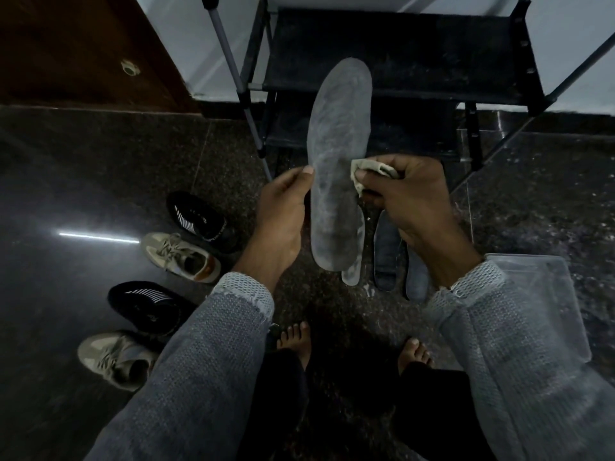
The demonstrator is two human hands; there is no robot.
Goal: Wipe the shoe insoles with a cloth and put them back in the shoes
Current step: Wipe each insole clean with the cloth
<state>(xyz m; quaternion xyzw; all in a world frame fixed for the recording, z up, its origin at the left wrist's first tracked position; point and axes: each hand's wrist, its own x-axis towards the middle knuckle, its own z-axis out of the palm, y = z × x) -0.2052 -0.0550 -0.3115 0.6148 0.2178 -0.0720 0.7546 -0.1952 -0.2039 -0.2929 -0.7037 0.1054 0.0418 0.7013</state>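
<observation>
My left hand (283, 211) grips a long grey insole (339, 154) by its left edge, holding it upright in front of me. My right hand (409, 197) pinches a small beige cloth (369, 171) against the insole's right edge near its middle. Three more insoles lie on the floor below: a pale one (354, 267) partly hidden behind the held insole, and two dark blue ones (387, 254) (417, 277). At the left stand two black striped shoes (199, 221) (149, 306) and two beige lace-up sneakers (179, 256) (114, 359).
A black metal shoe rack (399, 54) stands straight ahead against the wall, with a grey pole (233, 71) leaning at its left. A brown wooden door (83, 51) is at the upper left. My bare feet (294, 341) rest on the dark speckled floor.
</observation>
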